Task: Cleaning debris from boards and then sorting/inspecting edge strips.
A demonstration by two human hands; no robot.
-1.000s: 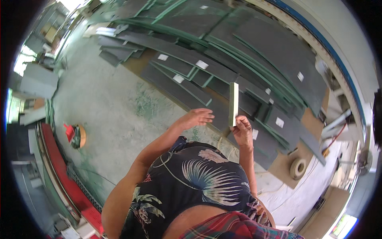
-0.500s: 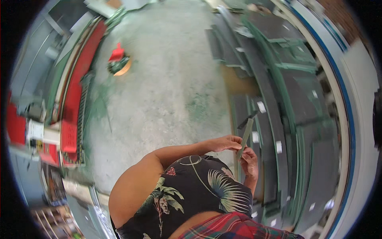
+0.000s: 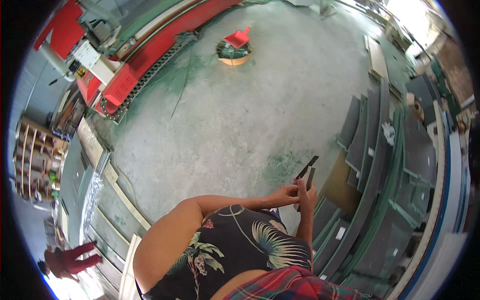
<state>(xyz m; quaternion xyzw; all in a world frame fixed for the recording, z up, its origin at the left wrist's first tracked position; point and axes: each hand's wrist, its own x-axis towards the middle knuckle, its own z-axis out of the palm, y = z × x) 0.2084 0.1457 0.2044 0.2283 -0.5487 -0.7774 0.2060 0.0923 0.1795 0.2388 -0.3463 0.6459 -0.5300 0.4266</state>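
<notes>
Both my hands meet in front of my torso, right of centre, over the concrete floor. My right hand (image 3: 307, 196) is closed around a flat grey strip (image 3: 311, 176), its thumb pointing up along it. Fingers of my left hand (image 3: 282, 196) are bent and pressed to the same strip, just beside the right thumb. A thin dark strip (image 3: 308, 165) slants up and to the right beside the grey one's upper end. Whether the two pieces are joined is hidden by my fingers.
Dark sheets with green edges (image 3: 370, 145) lie stacked along the right. A basket (image 3: 235, 61) with a red dustpan (image 3: 237, 37) stands ahead on the floor. Red machinery (image 3: 120, 82) is at upper left. Another person (image 3: 65, 262) is at lower left, near boards.
My view has turned left, so the basket and machinery shift rightward and the person comes into view. My hands stay together on the grey strip; the right thumb now points up.
</notes>
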